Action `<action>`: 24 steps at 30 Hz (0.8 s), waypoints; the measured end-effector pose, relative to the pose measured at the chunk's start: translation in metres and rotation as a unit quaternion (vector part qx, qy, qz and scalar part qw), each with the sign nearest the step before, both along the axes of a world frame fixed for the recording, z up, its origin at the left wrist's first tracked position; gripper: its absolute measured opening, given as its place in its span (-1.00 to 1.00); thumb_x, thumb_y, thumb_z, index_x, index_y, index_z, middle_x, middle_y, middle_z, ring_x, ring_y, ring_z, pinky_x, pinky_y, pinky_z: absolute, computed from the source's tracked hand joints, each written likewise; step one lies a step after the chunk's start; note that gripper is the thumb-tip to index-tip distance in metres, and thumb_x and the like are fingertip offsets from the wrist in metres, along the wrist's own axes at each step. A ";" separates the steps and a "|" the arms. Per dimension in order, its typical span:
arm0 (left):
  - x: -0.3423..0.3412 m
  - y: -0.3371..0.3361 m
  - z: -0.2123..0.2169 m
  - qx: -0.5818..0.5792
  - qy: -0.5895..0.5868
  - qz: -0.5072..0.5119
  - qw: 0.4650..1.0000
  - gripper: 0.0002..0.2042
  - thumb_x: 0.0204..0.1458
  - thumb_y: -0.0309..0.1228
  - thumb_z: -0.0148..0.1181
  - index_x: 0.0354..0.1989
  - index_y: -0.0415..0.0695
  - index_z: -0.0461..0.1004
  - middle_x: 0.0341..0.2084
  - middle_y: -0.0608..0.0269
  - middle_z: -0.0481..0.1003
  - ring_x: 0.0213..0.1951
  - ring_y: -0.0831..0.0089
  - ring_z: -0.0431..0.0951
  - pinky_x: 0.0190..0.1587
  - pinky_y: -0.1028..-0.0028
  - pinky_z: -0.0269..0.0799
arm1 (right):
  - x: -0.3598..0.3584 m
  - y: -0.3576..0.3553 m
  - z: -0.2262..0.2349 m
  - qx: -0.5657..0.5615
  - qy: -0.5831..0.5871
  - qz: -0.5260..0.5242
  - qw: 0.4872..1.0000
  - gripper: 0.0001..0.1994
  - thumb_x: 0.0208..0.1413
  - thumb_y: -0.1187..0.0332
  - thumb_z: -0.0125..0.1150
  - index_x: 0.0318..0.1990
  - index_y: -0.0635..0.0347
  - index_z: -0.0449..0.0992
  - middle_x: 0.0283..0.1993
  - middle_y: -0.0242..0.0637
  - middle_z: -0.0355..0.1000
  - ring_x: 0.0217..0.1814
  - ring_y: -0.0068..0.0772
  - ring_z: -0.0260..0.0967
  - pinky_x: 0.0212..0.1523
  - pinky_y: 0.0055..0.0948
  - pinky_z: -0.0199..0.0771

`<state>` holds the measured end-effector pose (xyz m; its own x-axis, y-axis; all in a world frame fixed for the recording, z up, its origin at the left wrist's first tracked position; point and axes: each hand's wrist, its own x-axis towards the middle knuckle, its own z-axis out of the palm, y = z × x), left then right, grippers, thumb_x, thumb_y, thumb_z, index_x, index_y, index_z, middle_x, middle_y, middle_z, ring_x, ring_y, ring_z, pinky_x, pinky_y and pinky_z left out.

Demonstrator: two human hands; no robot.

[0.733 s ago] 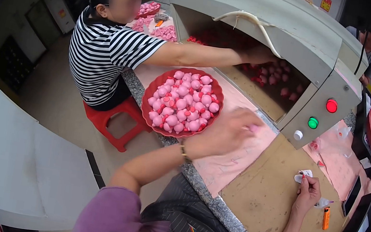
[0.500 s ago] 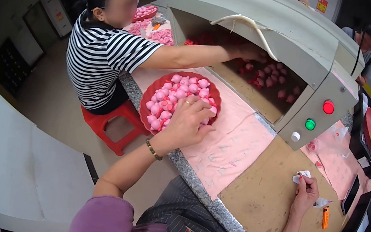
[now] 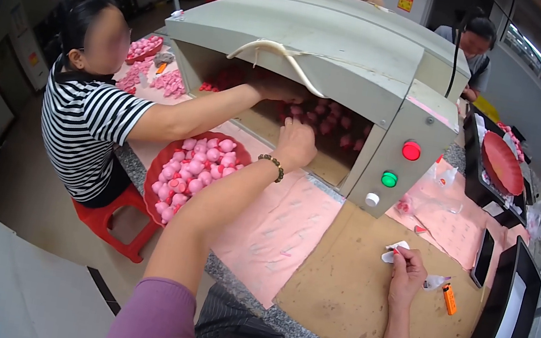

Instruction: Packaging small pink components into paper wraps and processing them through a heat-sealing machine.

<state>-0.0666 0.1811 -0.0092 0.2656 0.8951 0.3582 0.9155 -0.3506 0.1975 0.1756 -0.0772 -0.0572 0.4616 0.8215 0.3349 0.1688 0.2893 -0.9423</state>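
Observation:
My left hand (image 3: 296, 146), with a beaded bracelet at the wrist, reaches into the mouth of the grey box-shaped machine (image 3: 291, 38). Its fingertips are bent away and hidden, so I cannot tell whether they hold anything. Close by them, round pink pieces (image 3: 330, 116) lie inside. My right hand (image 3: 407, 275) is closed in a pinch over the brown board, on a small red piece (image 3: 397, 252) beside a white scrap (image 3: 390, 256). Left of my left forearm stands a red basket (image 3: 152, 182) full of pink round pieces (image 3: 194, 165) with red parts. A co-worker's arm (image 3: 194, 114) also extends into the machine.
An orange lighter (image 3: 450, 299), a black phone (image 3: 483, 258) and a black tray (image 3: 500, 326) lie right of my right hand. Red and green buttons (image 3: 401, 163) are on the machine's front. Pink cloth (image 3: 274, 233) covers part of the table. A co-worker (image 3: 91, 119) sits at the left.
My left hand has left the basket and moved up and right to the machine's opening. My right hand keeps its pinch by the white scrap. The whole view has shifted.

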 end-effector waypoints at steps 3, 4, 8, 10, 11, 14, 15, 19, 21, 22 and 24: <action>0.001 0.040 -0.030 0.048 -0.002 -0.024 0.999 -0.72 -0.31 -0.46 0.18 -0.35 -0.24 0.39 -0.23 -0.10 0.38 -0.11 -0.04 0.34 -0.14 0.13 0.35 | -0.002 0.001 0.004 -0.011 0.004 -0.005 1.000 -0.90 0.02 0.65 0.03 -0.37 0.33 0.48 -0.43 -0.46 0.29 -0.54 -0.75 0.13 -0.57 -0.74 0.08; 0.004 0.041 -0.030 0.125 -0.031 -0.049 0.990 -0.72 -0.34 -0.46 0.20 -0.36 -0.22 0.37 -0.24 -0.10 0.39 -0.11 -0.03 0.34 -0.18 0.12 0.37 | -0.002 0.001 0.003 -0.019 0.004 -0.005 1.000 -0.91 0.02 0.65 0.03 -0.38 0.34 0.47 -0.43 -0.45 0.29 -0.52 -0.73 0.15 -0.54 -0.74 0.10; -0.002 0.046 -0.025 0.067 -0.121 -0.102 0.985 -0.67 -0.38 -0.52 0.17 -0.32 -0.12 0.35 -0.44 -0.07 0.44 -0.26 -0.05 0.41 -0.23 0.16 0.40 | -0.005 0.001 0.010 -0.026 0.015 0.001 1.000 -0.91 0.00 0.66 0.04 -0.39 0.35 0.47 -0.43 -0.42 0.29 -0.46 -0.69 0.19 -0.47 -0.71 0.15; -0.002 0.037 -0.020 0.027 -0.125 -0.092 0.988 -0.71 -0.34 -0.51 0.15 -0.32 -0.11 0.38 -0.43 -0.07 0.44 -0.29 -0.07 0.42 -0.20 0.17 0.40 | -0.005 0.002 0.010 -0.022 0.014 0.004 1.000 -0.91 -0.01 0.66 0.04 -0.39 0.36 0.47 -0.43 -0.41 0.29 -0.45 -0.67 0.20 -0.44 -0.70 0.17; 0.001 0.028 -0.011 -0.040 -0.107 -0.080 0.990 -0.68 -0.34 -0.51 0.18 -0.29 -0.12 0.39 -0.40 -0.10 0.44 -0.28 -0.09 0.42 -0.19 0.16 0.40 | -0.004 0.002 0.010 -0.016 0.009 0.007 1.000 -0.91 -0.01 0.66 0.04 -0.39 0.36 0.47 -0.43 -0.41 0.29 -0.43 -0.66 0.21 -0.42 -0.69 0.18; 0.000 0.007 -0.006 -0.074 -0.154 -0.081 0.982 -0.62 -0.34 -0.54 0.23 -0.22 -0.19 0.40 -0.37 -0.09 0.45 -0.27 -0.02 0.46 -0.20 0.21 0.42 | -0.004 0.003 0.013 -0.008 0.011 0.013 1.000 -0.92 -0.02 0.66 0.04 -0.40 0.36 0.47 -0.42 -0.39 0.30 -0.40 -0.63 0.23 -0.37 -0.67 0.20; 0.000 -0.002 -0.008 -0.039 -0.224 -0.094 0.969 -0.59 -0.34 -0.58 0.25 -0.19 -0.24 0.40 -0.36 -0.04 0.46 -0.28 0.08 0.50 -0.22 0.28 0.45 | -0.003 0.003 0.012 -0.007 0.007 0.017 1.000 -0.91 -0.03 0.67 0.04 -0.40 0.35 0.47 -0.41 -0.38 0.31 -0.38 -0.62 0.24 -0.34 -0.66 0.22; 0.007 -0.075 0.001 -0.269 -0.463 -0.243 0.809 -0.57 -0.28 -0.71 0.23 -0.13 -0.31 0.36 -0.33 0.14 0.47 -0.29 0.39 0.51 -0.24 0.46 0.47 | -0.001 0.002 0.006 -0.006 0.001 -0.002 1.000 -0.92 -0.03 0.66 0.04 -0.40 0.36 0.47 -0.41 -0.37 0.31 -0.37 -0.62 0.24 -0.33 -0.66 0.22; 0.012 -0.113 0.004 -0.365 -0.589 -0.262 0.672 -0.61 -0.18 -0.78 0.15 -0.12 -0.22 0.36 -0.24 0.30 0.45 -0.28 0.51 0.49 -0.21 0.53 0.48 | -0.003 0.001 0.008 -0.014 -0.050 -0.004 0.999 -0.92 -0.05 0.67 0.07 -0.41 0.35 0.48 -0.43 -0.35 0.31 -0.37 -0.57 0.25 -0.33 -0.63 0.23; 0.018 -0.123 0.001 -0.374 -0.587 -0.264 0.668 -0.61 -0.18 -0.78 0.15 -0.12 -0.22 0.36 -0.24 0.30 0.45 -0.28 0.51 0.49 -0.21 0.53 0.48 | -0.003 0.000 0.009 -0.021 -0.050 -0.013 0.998 -0.92 -0.05 0.67 0.07 -0.41 0.35 0.48 -0.43 -0.35 0.31 -0.37 -0.57 0.25 -0.33 -0.63 0.23; 0.033 -0.140 -0.004 -0.415 -0.624 -0.272 0.604 -0.61 -0.16 -0.77 0.14 -0.09 -0.25 0.33 -0.23 0.27 0.42 -0.26 0.51 0.48 -0.19 0.55 0.47 | -0.002 0.000 0.011 0.009 -0.193 -0.020 0.981 -0.90 -0.10 0.68 0.10 -0.40 0.35 0.49 -0.45 -0.32 0.32 -0.38 -0.49 0.26 -0.32 -0.59 0.24</action>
<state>-0.0340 0.0407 -0.0135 0.5874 0.8062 0.0712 -0.3338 0.1612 0.9288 0.1734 -0.0771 -0.0467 0.3297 0.7976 0.5052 0.5239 0.2906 -0.8007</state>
